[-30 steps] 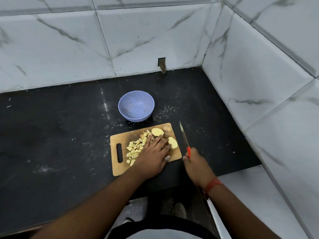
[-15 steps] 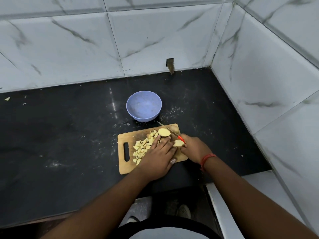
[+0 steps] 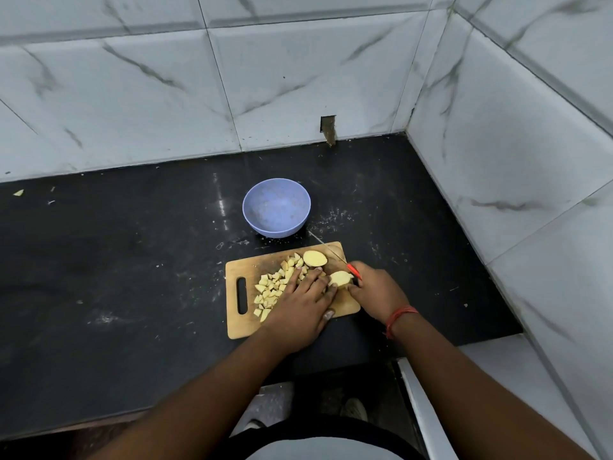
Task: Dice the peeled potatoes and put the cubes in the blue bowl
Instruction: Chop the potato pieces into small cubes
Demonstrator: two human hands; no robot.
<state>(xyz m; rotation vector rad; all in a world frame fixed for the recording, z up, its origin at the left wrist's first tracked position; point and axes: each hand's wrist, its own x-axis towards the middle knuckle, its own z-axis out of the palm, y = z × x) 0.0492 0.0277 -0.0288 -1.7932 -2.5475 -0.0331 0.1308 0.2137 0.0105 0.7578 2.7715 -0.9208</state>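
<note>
Two potato pieces remain whole on the board (image 3: pixel 238 322): one half (image 3: pixel 314 258) lies just beyond the left hand (image 3: pixel 300 308), the other half (image 3: pixel 340 279) sits between both hands. A second ago the right hand (image 3: pixel 376 293) was off the board's near right corner with the knife (image 3: pixel 331 252) lifted and pointing away; it has since swung in beside the nearer half, and the blade now slants away past the far half toward the bowl (image 3: pixel 276 207). The left hand has barely moved: its fingers lie fairly straight and spread, tips touching the nearer half. The right hand is curled round the red handle. Cubes (image 3: pixel 273 287) lie heaped left of the left hand; the bowl, on the desk (image 3: pixel 116 260) beyond both hands, looks empty. Judging by this, slicing of the nearer half is about to start, and no transfer has begun.
</note>
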